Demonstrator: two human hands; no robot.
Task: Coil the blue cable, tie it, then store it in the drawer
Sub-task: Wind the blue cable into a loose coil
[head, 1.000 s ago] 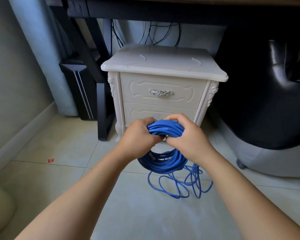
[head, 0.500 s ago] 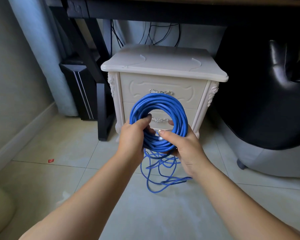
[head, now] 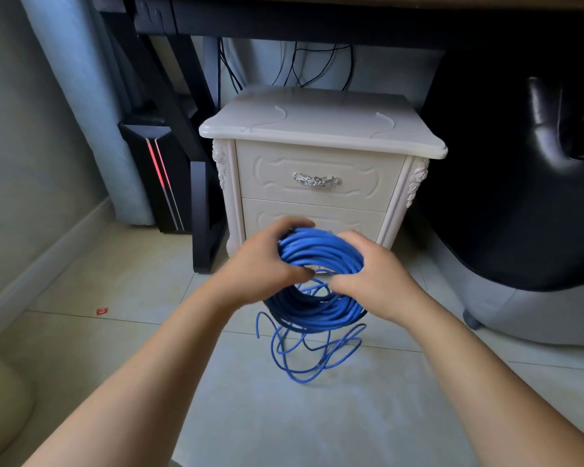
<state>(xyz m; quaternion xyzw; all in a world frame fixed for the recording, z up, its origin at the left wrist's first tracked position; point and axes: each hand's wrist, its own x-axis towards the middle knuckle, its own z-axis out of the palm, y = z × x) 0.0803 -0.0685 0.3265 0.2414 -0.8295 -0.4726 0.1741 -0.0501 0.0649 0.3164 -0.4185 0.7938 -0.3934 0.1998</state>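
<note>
Both hands, left [head: 263, 264] and right [head: 371, 274], kept a closed grip on the coiled cable [head: 317, 257] before the shut drawers [head: 317, 178], loose loops trailing on the floor [head: 284, 416].

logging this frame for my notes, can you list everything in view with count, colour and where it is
blue cable: one, blue, mostly coiled between both hands, loose loops trailing on the floor
nightstand: one, cream white, centre, under the desk
drawers: two, cream, both shut, upper one with a silver handle
desk: one, black frame, top of view
computer tower: one, black with a red light strip, left of the nightstand
chair: one, black and grey, right
red scrap: one, on the floor tiles, left
left hand: gripping the coil
right hand: gripping the coil
</note>
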